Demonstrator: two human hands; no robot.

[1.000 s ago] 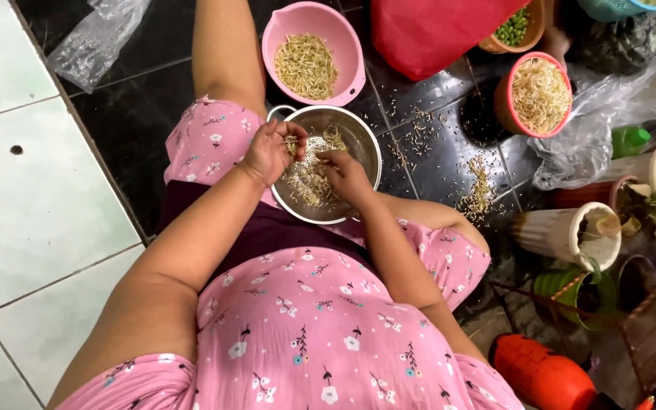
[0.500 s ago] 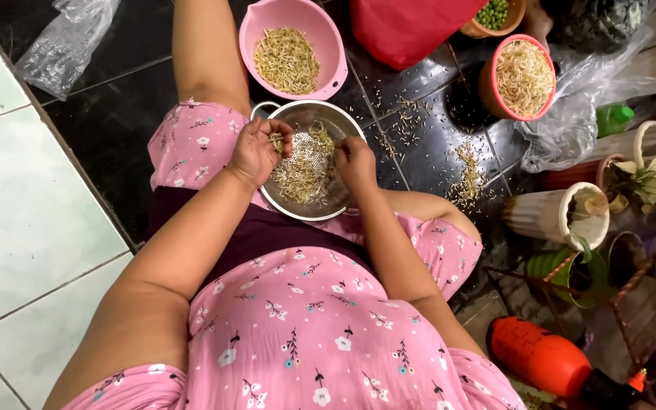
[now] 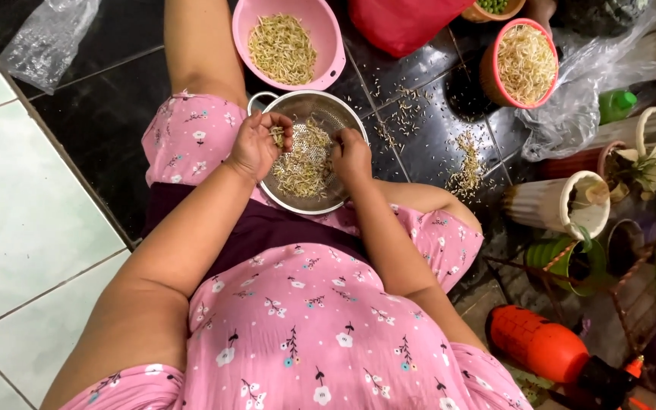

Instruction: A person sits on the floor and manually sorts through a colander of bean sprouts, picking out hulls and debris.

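Clear plastic bag (image 3: pixel 48 38), cream pot (image 3: pixel 559 203), orange bottle (image 3: pixel 537 348), red cloth (image 3: pixel 404 23).

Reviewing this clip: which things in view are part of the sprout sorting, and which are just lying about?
In use:
- left hand, pinching a few sprouts
- right hand, down in the sprouts
- metal colander on the lap
- pink bowl of sprouts
- orange-rimmed bowl of sprouts
- scattered husks on the dark floor

Lying about:
- clear plastic bag
- red bag
- white ribbed pot
- orange bottle

The left hand (image 3: pixel 256 144) pinches some bean sprouts (image 3: pixel 301 159) over a metal strainer (image 3: pixel 339 114). The right hand (image 3: pixel 352 156) rests inside it, on the sprouts.
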